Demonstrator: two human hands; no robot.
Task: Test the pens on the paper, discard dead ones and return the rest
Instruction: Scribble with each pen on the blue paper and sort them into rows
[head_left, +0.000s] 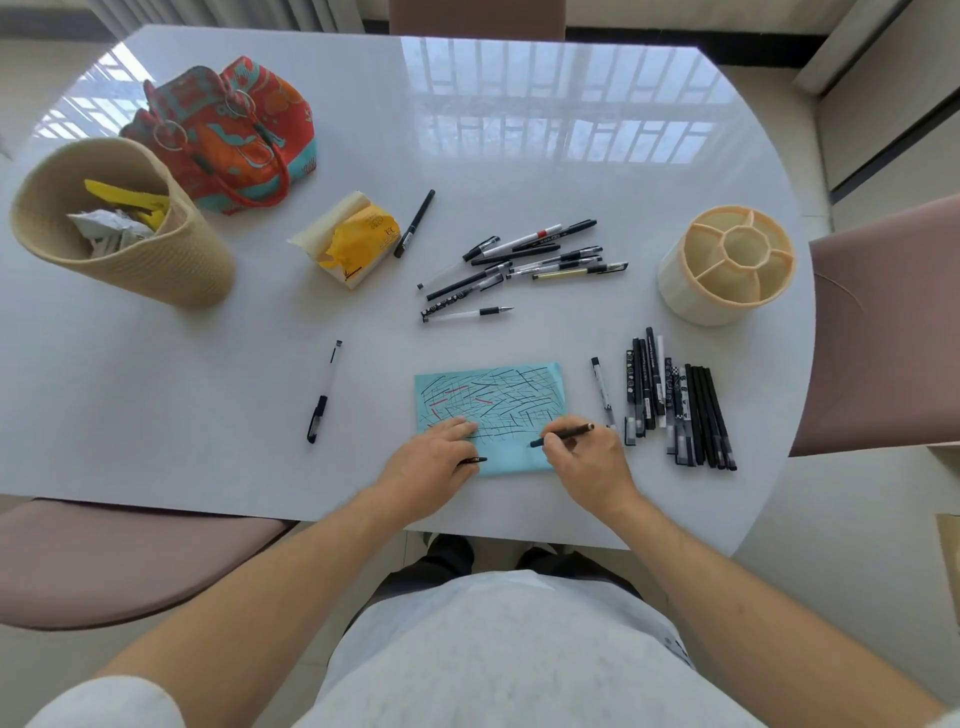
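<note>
A glossy white worktop (363, 130) with rounded corners fills the head view, window bars mirrored at twelve o'clock. The blue paper (511, 387) lies near the front edge at six o'clock, crowded with test strokes. The left hand (434, 460) presses flat on its near-left corner, fingers mostly straight, while a dark pen cap (475, 460) (only its tip shows) pokes out from under the palm. The right hand (589, 462) pinches a slim dark pen (563, 434) near the nib, point on the paper. Such pens are light, stiff and smooth, so I judge a pinch low on the barrel holds best.

Counted: roughly a dozen loose pens (524, 260) lie heaped at one o'clock, about ten tested pens (675, 405) lined up at three o'clock, one lone pen (324, 389) at nine o'clock, another beside the tissue pack (348, 241). One empty divided pen holder (727, 265) stands at two o'clock, one woven bin (130, 228) at ten o'clock.
</note>
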